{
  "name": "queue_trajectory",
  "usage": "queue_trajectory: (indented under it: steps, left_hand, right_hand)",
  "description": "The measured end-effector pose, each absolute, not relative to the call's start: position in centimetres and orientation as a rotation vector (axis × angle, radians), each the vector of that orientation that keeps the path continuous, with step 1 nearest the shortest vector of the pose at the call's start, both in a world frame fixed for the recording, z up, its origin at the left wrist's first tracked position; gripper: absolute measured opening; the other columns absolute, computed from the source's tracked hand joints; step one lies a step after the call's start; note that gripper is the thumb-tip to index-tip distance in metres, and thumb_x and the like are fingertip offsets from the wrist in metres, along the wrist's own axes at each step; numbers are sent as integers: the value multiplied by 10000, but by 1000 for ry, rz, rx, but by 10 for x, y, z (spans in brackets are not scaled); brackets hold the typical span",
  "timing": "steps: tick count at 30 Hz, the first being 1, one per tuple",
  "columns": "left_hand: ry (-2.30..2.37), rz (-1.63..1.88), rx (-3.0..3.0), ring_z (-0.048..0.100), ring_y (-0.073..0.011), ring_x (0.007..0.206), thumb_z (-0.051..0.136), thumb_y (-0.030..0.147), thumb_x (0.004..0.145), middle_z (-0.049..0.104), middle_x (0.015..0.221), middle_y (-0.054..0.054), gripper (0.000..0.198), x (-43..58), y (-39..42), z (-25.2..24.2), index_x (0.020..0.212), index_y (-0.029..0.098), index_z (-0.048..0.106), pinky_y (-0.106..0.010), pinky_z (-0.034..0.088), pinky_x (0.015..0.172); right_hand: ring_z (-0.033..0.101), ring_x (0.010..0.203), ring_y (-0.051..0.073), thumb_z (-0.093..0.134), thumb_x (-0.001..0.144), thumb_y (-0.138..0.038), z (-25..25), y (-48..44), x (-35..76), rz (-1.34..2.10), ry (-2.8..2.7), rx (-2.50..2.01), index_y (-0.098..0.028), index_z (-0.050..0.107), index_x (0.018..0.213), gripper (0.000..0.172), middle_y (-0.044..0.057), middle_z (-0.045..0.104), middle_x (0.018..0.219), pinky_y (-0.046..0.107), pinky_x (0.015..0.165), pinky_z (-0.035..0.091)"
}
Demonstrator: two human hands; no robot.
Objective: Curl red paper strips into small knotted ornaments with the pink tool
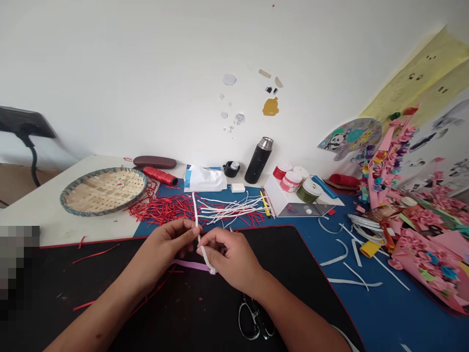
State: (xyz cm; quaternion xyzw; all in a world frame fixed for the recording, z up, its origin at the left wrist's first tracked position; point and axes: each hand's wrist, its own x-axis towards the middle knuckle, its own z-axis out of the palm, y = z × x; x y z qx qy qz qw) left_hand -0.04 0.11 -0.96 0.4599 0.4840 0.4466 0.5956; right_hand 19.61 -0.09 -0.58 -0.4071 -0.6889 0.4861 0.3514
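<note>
My left hand (166, 244) and my right hand (229, 256) meet over a black mat (110, 293). Both pinch one white paper strip (195, 208). The strip rises from my left fingertips toward the back and curls down under my right fingers. A pale purple strip (190, 265) lies on the mat just beneath the hands. Scissors (254, 318) rest on the mat close to my right forearm.
Piles of red strips (161, 208) and white strips (230, 208) lie behind the hands. A woven basket tray (103, 189) sits at the left, a black flask (259, 160) and paint jars (291, 180) at the back, pink paper crafts (421, 230) at the right.
</note>
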Motion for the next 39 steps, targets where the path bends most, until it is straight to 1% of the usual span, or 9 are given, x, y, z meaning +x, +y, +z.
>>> queue_trajectory:
  steps: [3,8,13,19,25,28,31,34,39]
  left_hand:
    - [1124,1029,1069,484,-145,584,914,594,736,635,667,7,417,1,-1,-8,794,209,765,-246,363,545]
    - [1117,1016,1064,485,-135,553,956,486,672,639,639,19,362,4,-2,-3,775,208,749,-246,374,537]
    - [1074,1020,1072,587,-176,580,957,445,674,693,603,-1,322,6,-2,0,790,217,760,-261,446,549]
    - [1017,1046,1093,639,-192,602,955,435,701,728,627,-21,286,8,-3,3,766,217,781,-276,499,560]
    - [967,1064,1058,634,-172,602,962,495,731,704,624,1,342,7,-3,1,791,220,769,-255,501,546]
    - [950,1065,1057,658,-178,617,945,525,759,728,644,-9,359,7,-3,-1,795,218,764,-265,518,565]
    - [950,1063,1051,681,-184,627,956,506,751,755,658,-21,357,8,-3,-1,776,213,754,-276,532,589]
    - [962,1056,1046,693,-188,639,965,501,740,769,671,-27,361,8,-3,0,776,211,753,-285,541,613]
    - [990,1080,1030,665,-171,627,977,520,718,739,662,-8,384,9,-6,1,788,207,767,-273,528,598]
  right_hand:
    - [598,612,136,779,936,-391,-4,-1,196,1345,-1731,-1042,-218,739,951,179,-26,658,709,272,607,482]
    - [603,594,129,775,933,-424,-7,0,195,1456,-1626,-1045,-205,714,941,227,-21,661,721,265,572,496]
    - [582,550,108,777,921,-453,-7,2,195,1537,-1508,-1034,-202,673,917,272,-33,641,704,246,539,484]
    - [571,532,102,844,853,-550,-2,2,194,1604,-1415,-1034,-209,634,892,403,-44,629,688,242,534,477]
    - [575,518,104,858,832,-562,-2,3,194,1608,-1395,-1039,-216,607,911,435,-50,627,684,235,506,461]
    - [581,515,104,843,848,-562,-3,3,194,1599,-1404,-1049,-212,608,917,428,-49,630,682,236,507,469]
    - [592,514,102,806,888,-540,-3,3,195,1597,-1412,-1051,-206,612,929,388,-47,634,684,236,512,481]
    - [601,517,104,805,897,-517,-3,3,196,1602,-1424,-1061,-206,610,931,369,-50,629,676,231,511,483]
    - [604,516,105,774,923,-536,-5,3,196,1621,-1446,-1073,-201,605,924,376,-45,636,669,226,501,492]
